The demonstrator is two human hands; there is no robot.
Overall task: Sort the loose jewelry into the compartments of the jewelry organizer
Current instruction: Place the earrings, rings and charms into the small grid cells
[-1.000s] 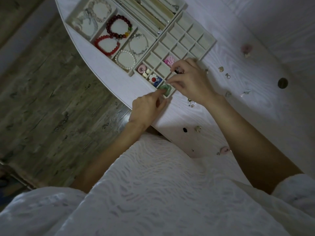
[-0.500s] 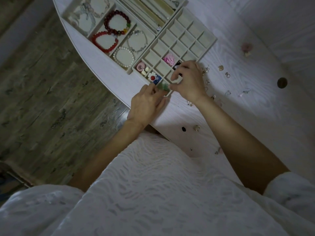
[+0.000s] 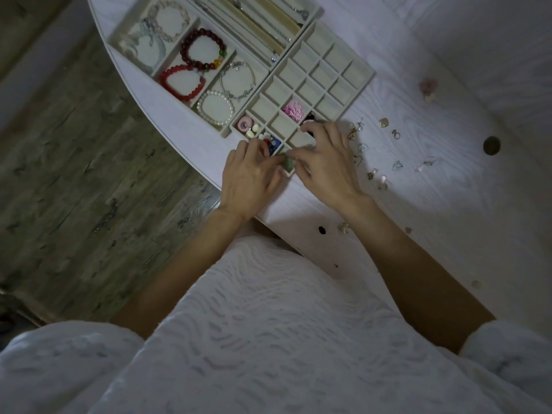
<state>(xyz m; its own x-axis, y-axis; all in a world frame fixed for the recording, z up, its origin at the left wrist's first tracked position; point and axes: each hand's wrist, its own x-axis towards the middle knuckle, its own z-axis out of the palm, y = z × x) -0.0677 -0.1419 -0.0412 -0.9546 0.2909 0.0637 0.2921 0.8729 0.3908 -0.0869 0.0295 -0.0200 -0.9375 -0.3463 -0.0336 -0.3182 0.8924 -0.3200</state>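
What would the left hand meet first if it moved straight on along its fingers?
Probably the green stone at the near corner of the jewelry organizer: the left hand points at it, and the right hand is just beyond. Whether they touch already is unclear.

organizer [image 3: 363, 71] top cut off | green piece [image 3: 288, 163] half hidden by fingers

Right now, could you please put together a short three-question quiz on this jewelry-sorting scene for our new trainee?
1. True or false: the pink flower piece lies loose on the table.
2. Which bracelet shares a compartment with the dark red bead bracelet: A pearl bracelet, B bright red bead bracelet?
3. What are the left hand and right hand meeting over?

Key: 1 false, it lies in the grid tray. 2 B. 3 a green stone at the tray's near corner.
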